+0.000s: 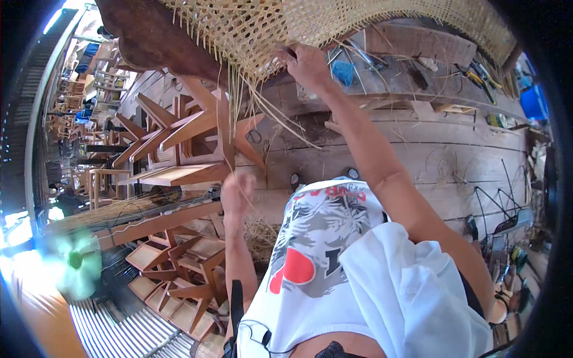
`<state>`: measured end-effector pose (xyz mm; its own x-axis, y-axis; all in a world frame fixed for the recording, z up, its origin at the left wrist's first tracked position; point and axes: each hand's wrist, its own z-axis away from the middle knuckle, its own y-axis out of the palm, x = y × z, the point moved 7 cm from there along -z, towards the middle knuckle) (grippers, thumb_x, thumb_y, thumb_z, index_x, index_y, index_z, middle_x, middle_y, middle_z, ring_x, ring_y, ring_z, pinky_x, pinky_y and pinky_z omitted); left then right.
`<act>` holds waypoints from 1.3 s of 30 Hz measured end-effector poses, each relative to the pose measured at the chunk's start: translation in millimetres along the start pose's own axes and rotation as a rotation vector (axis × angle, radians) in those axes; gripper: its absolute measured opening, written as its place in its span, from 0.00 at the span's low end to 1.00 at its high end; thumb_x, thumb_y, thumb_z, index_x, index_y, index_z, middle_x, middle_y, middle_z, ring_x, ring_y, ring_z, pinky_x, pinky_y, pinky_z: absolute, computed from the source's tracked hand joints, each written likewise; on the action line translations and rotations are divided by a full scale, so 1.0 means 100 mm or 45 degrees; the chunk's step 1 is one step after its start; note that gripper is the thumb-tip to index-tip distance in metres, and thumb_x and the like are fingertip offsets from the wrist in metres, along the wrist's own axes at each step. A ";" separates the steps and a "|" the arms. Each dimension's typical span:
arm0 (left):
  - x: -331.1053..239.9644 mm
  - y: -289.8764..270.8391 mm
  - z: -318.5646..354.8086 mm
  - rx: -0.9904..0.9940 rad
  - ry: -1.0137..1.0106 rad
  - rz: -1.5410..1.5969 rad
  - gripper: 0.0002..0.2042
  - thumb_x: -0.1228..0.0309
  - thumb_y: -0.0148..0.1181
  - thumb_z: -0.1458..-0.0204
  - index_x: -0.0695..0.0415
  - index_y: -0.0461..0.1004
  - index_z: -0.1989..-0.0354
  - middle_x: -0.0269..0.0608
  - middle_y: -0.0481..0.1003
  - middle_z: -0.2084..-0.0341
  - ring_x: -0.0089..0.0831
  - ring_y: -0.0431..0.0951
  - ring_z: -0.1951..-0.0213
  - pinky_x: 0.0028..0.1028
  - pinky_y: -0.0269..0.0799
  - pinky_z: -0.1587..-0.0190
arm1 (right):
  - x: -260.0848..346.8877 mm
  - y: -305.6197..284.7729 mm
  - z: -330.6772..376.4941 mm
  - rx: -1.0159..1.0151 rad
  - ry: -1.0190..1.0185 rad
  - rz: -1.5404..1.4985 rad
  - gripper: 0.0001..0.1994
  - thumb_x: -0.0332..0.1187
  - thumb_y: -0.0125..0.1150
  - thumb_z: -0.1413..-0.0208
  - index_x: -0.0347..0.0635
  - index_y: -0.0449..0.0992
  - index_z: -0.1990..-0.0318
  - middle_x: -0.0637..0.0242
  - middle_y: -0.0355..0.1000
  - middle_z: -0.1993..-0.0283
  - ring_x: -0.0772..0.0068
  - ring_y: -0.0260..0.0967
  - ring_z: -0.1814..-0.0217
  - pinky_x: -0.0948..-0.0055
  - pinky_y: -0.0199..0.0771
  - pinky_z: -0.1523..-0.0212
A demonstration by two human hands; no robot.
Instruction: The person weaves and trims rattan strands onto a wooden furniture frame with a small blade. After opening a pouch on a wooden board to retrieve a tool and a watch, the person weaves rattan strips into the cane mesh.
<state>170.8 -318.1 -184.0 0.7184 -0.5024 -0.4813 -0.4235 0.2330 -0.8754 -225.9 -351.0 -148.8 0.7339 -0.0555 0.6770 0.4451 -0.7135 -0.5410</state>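
Woven cane webbing (256, 30) stretches across a dark brown wooden frame (155, 45) at the top of the view. Several loose cane strands (245, 98) hang from its near edge. My right hand (307, 67) reaches up to the webbing, thumb and forefinger pinched together at its surface. Lower and to the left, my left hand (239, 191) is closed, somewhat blurred by motion. A thin cane strand (229, 149) runs down from the webbing into it.
A plank bench (388, 83) behind the webbing bears a blue mesh piece (342, 72) and pliers (477, 74). Stacked wooden furniture parts (179, 131) stand at the left, with more chair frames (185, 268) below. A green fan (75, 259) spins at the lower left.
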 end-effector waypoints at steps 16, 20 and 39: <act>-2.01 -0.08 -1.07 -0.064 0.800 0.240 0.14 0.68 0.61 0.37 0.58 0.78 0.45 0.53 0.82 0.59 0.54 0.83 0.57 0.41 0.80 0.54 | -0.04 -0.21 0.63 0.170 0.230 -0.437 0.21 0.50 0.65 0.36 0.38 0.81 0.54 0.44 0.80 0.62 0.38 0.79 0.59 0.49 0.77 0.58; -2.65 -0.13 -1.33 -0.083 0.814 0.294 0.16 0.68 0.62 0.38 0.55 0.77 0.43 0.51 0.83 0.61 0.52 0.84 0.61 0.43 0.81 0.59 | -0.14 -0.35 0.72 0.038 0.076 -0.445 0.20 0.48 0.64 0.36 0.38 0.80 0.50 0.44 0.80 0.62 0.38 0.79 0.56 0.48 0.77 0.58; -2.10 -0.28 -0.97 0.105 0.259 1.244 0.11 0.71 0.62 0.33 0.64 0.77 0.47 0.34 0.80 0.64 0.18 0.75 0.67 0.21 0.72 0.62 | -2.27 -0.65 1.68 0.317 0.777 0.217 0.25 0.54 0.62 0.36 0.45 0.73 0.44 0.43 0.77 0.51 0.38 0.77 0.48 0.47 0.77 0.50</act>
<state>-21.3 -300.2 -54.0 -0.0357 -0.1907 -0.9810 -0.7324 0.6729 -0.1042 -335.1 -174.6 -351.7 0.4159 -0.5889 0.6930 0.5074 -0.4822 -0.7142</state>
